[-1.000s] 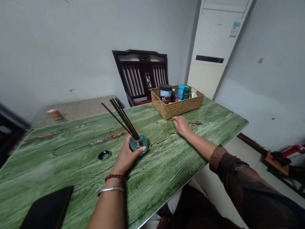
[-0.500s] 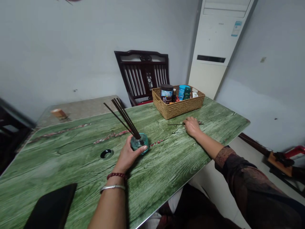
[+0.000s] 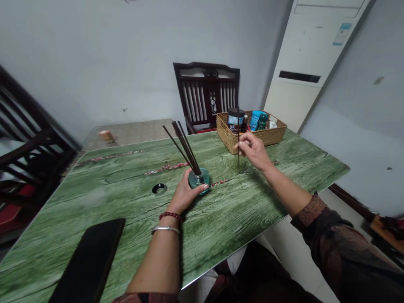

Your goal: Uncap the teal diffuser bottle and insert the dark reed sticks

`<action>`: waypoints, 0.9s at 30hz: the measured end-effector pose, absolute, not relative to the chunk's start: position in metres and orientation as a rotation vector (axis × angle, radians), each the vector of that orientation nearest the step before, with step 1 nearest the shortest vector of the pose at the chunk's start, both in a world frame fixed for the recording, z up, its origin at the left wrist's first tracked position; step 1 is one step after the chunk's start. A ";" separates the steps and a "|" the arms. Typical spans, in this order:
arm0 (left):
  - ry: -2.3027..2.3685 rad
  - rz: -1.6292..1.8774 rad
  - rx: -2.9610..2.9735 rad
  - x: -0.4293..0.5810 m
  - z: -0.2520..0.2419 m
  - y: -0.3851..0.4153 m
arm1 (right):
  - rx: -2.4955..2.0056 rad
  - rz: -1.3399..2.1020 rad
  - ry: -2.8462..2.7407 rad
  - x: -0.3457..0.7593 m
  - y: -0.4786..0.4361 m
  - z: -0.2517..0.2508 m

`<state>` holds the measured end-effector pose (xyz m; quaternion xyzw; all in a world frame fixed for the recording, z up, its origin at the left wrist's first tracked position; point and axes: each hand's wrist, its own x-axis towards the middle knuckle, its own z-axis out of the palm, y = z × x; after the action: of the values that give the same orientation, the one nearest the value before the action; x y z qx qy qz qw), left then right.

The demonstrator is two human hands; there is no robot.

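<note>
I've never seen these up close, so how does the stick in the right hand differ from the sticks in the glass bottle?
The lone stick is pinched by the right hand, while the sticks stand in the glass bottle, which the left hand grips. The lone stick stands nearly upright; the sticks lean left, fanning slightly. It is single; they form a bunch. All are thin, straight and dark.

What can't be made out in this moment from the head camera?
Head view:
Wicker basket: its rim and the dark jar hide the smaller items; labels are too small to read.
Glass bottle: the left hand hides its near side.
Thin dark reed: the right hand hides the part it pinches.
Black slab: cut off by the bottom edge; its kind is unclear.
</note>
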<state>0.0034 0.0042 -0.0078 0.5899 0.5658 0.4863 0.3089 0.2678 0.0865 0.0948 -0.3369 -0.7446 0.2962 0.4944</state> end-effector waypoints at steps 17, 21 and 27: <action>1.464 1.311 1.588 0.003 -0.009 0.005 | -0.574 0.998 -1.686 0.158 0.073 0.105; 1.449 1.315 1.623 0.001 -0.013 0.007 | -0.709 0.897 -1.796 0.152 0.071 0.089; 1.454 1.346 1.631 0.000 -0.015 0.007 | -0.821 0.703 -1.990 0.155 0.060 0.059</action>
<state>0.0001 0.0065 -0.0155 0.6096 0.5433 0.5028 0.2836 0.1553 0.0604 0.0594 -0.3280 -0.7958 0.2811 0.4245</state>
